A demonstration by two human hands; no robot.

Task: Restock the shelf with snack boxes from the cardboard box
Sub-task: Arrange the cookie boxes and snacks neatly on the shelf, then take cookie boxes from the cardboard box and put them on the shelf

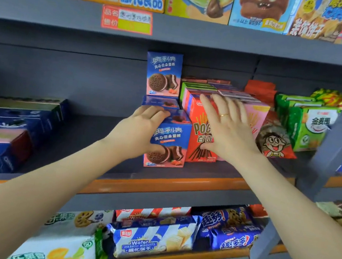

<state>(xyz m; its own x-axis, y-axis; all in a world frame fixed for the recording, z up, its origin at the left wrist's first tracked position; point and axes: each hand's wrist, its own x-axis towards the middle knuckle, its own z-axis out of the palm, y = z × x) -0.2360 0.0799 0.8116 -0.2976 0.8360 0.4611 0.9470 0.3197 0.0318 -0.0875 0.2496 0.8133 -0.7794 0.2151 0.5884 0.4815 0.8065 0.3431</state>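
Observation:
A blue Oreo snack box (172,142) stands upright at the front of the grey middle shelf (161,173). My left hand (137,129) grips its left side, fingers over the top edge and thumb on the front. Behind it lies another blue box (160,102) with a third one (163,73) standing on top. My right hand (229,127) lies flat, fingers straight, against the red Pocky box (199,132) and the pink Pocky box (258,117) beside it. The cardboard box is out of view.
Low blue boxes (11,131) fill the shelf's left end, with a bare gap between them and the Oreo box. Green packets (311,127) and a red bag (276,141) crowd the right. A grey upright post (338,134) slants at right. Wafer packs (154,239) sit on the shelf below.

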